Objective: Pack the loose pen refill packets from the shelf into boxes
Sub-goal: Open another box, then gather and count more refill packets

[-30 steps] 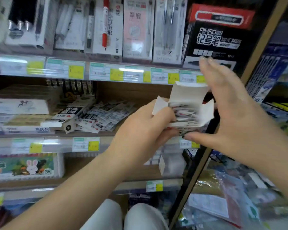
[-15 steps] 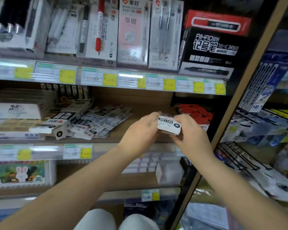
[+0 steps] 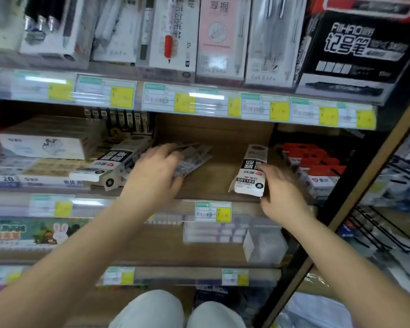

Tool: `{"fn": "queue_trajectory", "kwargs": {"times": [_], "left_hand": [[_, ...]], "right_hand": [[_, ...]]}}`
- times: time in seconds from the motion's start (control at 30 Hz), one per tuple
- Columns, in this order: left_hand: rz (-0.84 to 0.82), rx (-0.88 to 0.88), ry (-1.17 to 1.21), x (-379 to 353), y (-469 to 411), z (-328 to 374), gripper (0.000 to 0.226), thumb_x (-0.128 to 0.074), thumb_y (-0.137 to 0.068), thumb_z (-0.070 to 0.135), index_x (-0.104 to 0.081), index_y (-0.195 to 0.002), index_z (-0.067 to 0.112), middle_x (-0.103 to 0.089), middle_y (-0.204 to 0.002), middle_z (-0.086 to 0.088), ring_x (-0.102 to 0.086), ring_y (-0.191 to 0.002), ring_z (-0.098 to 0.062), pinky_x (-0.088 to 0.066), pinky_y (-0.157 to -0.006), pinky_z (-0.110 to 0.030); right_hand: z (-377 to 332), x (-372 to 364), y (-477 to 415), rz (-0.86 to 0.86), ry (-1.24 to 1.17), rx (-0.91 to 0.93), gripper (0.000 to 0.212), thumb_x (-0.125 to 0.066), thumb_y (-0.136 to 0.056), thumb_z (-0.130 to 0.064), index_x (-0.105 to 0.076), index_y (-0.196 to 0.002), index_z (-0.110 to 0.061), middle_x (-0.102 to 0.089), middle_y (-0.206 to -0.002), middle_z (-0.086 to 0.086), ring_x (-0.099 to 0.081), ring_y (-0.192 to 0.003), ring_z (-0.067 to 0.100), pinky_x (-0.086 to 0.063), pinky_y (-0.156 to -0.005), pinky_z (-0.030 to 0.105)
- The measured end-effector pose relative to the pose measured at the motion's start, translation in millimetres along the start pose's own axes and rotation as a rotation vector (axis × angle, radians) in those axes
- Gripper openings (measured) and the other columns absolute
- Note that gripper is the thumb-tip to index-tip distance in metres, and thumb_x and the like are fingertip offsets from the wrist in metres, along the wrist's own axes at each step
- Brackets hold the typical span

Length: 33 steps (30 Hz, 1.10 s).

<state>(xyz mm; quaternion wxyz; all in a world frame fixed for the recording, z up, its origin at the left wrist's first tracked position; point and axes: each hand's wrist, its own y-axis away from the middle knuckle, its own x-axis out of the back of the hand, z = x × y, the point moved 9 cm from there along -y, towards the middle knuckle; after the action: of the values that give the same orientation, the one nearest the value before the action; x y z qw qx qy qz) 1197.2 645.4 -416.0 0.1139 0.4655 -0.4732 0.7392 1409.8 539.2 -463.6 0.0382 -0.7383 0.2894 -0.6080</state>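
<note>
Loose pen refill packets (image 3: 192,159): a fanned pile on the wooden middle shelf (image 3: 213,185), left of centre and towards the back. Left hand (image 3: 156,171) is palm-down on the pile's near-left side, fingers spread and roughly straight over the top packets. That area is motion-blurred, so packet print is unreadable. Right of the pile, across a bare strip of shelf, a closed white-and-black refill box (image 3: 251,171) lies flat. Its long axis runs front to back, and the near end, marked GR1103, sits at the shelf's front edge. Right hand (image 3: 282,190) grips that near right corner, thumb on the top face and fingers curled round the side. The two hands are well apart. Just left of the left hand, more matching refill boxes (image 3: 109,166) lie stacked at an angle, with flat white and beige boxes (image 3: 40,147) further left. Right of the held box is a row of red-and-white boxes (image 3: 315,169), stepped front to back. Yellow-and-white price tags (image 3: 213,211) sit in the shelf rails. The upper shelf holds upright pen packs and a black AIHAO marker box (image 3: 360,50) at the right. The lower shelf has a bunny-print box (image 3: 38,230) at left and a clear plastic box (image 3: 263,245) at right. The person's knees (image 3: 180,311), in pale trousers, show at bottom centre.
</note>
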Motion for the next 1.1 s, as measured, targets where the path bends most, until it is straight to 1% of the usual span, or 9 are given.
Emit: {"fn": "queue_trajectory", "kwargs": {"times": [0.07, 0.13, 0.23, 0.37, 0.53, 0.73, 0.83, 0.97, 1.1], "left_hand": [[0.045, 0.117, -0.050, 17, -5, -33, 0.037, -0.067, -0.075, 0.014, -0.063, -0.110, 0.005, -0.060, -0.112, -0.021, -0.054, -0.103, -0.040, -0.042, -0.088, -0.045], [0.040, 0.237, -0.125, 26, -8, -66, 0.041, -0.068, -0.077, 0.025, -0.061, -0.113, 0.007, -0.059, -0.108, -0.023, -0.053, -0.102, -0.041, -0.040, -0.092, -0.048], [-0.240, 0.517, -0.208, 9, -7, -122, 0.063, -0.060, -0.081, 0.051, -0.047, -0.129, 0.013, -0.052, -0.125, -0.021, -0.050, -0.112, -0.040, -0.040, -0.099, -0.047], [-0.554, 0.699, -0.187, -16, 11, -149, 0.074, -0.065, -0.074, 0.046, -0.037, -0.133, 0.013, -0.053, -0.125, -0.019, -0.055, -0.108, -0.038, -0.051, -0.090, -0.044], [-0.485, 0.760, -0.150, -9, 14, -155, 0.075, -0.067, -0.075, 0.042, -0.033, -0.133, 0.009, -0.051, -0.124, -0.023, -0.054, -0.107, -0.039, -0.051, -0.089, -0.045], [-0.121, 0.675, -0.139, 42, 11, -153, 0.076, -0.065, -0.079, 0.051, -0.035, -0.130, 0.002, -0.046, -0.121, -0.029, -0.048, -0.108, -0.046, -0.047, -0.084, -0.049], [-0.173, 0.664, -0.205, 40, 13, -146, 0.079, -0.066, -0.076, 0.055, -0.036, -0.130, 0.007, -0.051, -0.117, -0.026, -0.053, -0.104, -0.043, -0.050, -0.084, -0.048], [-0.239, 0.672, -0.292, 21, 17, -139, 0.070, -0.063, -0.078, 0.055, -0.038, -0.123, 0.008, -0.050, -0.119, -0.022, -0.050, -0.107, -0.040, -0.048, -0.083, -0.044], [-0.298, 0.720, -0.334, 7, 19, -136, 0.064, -0.059, -0.081, 0.055, -0.038, -0.123, 0.012, -0.048, -0.122, -0.019, -0.047, -0.111, -0.038, -0.044, -0.079, -0.041]], "right_hand": [[-11, -5, -6, -0.102, 0.086, 0.017, 0.078, -0.054, -0.071, 0.007, -0.032, -0.142, -0.017, -0.032, -0.150, 0.006, -0.032, -0.133, 0.031, -0.035, -0.105, 0.044], [-29, 10, -12, -0.018, 0.189, 0.066, 0.081, -0.054, -0.069, 0.009, -0.033, -0.142, -0.018, -0.033, -0.149, 0.007, -0.030, -0.134, 0.030, -0.029, -0.109, 0.046], [-59, 36, -18, 0.153, 0.239, 0.089, 0.077, -0.055, -0.068, 0.011, -0.040, -0.138, -0.017, -0.038, -0.145, 0.009, -0.034, -0.129, 0.033, -0.025, -0.110, 0.048], [-82, 41, -24, 0.186, 0.320, 0.092, 0.071, -0.049, -0.076, 0.008, -0.037, -0.140, -0.019, -0.036, -0.147, 0.010, -0.034, -0.128, 0.035, -0.017, -0.112, 0.051], [-90, 41, -22, 0.182, 0.309, 0.096, 0.071, -0.049, -0.077, 0.007, -0.035, -0.142, -0.020, -0.036, -0.147, 0.009, -0.033, -0.130, 0.033, -0.014, -0.113, 0.051], [-97, 39, -18, 0.169, 0.275, 0.150, 0.077, -0.051, -0.073, 0.011, -0.033, -0.142, -0.018, -0.038, -0.145, 0.010, -0.033, -0.131, 0.033, -0.014, -0.113, 0.052], [-103, 25, -19, 0.076, 0.271, 0.179, 0.075, -0.056, -0.075, 0.002, -0.033, -0.142, -0.020, -0.041, -0.142, 0.007, -0.035, -0.129, 0.030, -0.021, -0.111, 0.051], [-110, -20, -10, -0.209, 0.341, 0.286, 0.055, -0.057, -0.085, -0.038, -0.042, -0.137, -0.026, -0.048, -0.134, 0.005, -0.037, -0.129, 0.027, -0.025, -0.109, 0.053], [-102, -32, -4, -0.216, 0.558, 0.365, 0.025, -0.058, -0.086, -0.020, -0.063, -0.110, -0.023, -0.060, -0.112, 0.001, -0.045, -0.118, 0.025, -0.024, -0.107, 0.050]]}}
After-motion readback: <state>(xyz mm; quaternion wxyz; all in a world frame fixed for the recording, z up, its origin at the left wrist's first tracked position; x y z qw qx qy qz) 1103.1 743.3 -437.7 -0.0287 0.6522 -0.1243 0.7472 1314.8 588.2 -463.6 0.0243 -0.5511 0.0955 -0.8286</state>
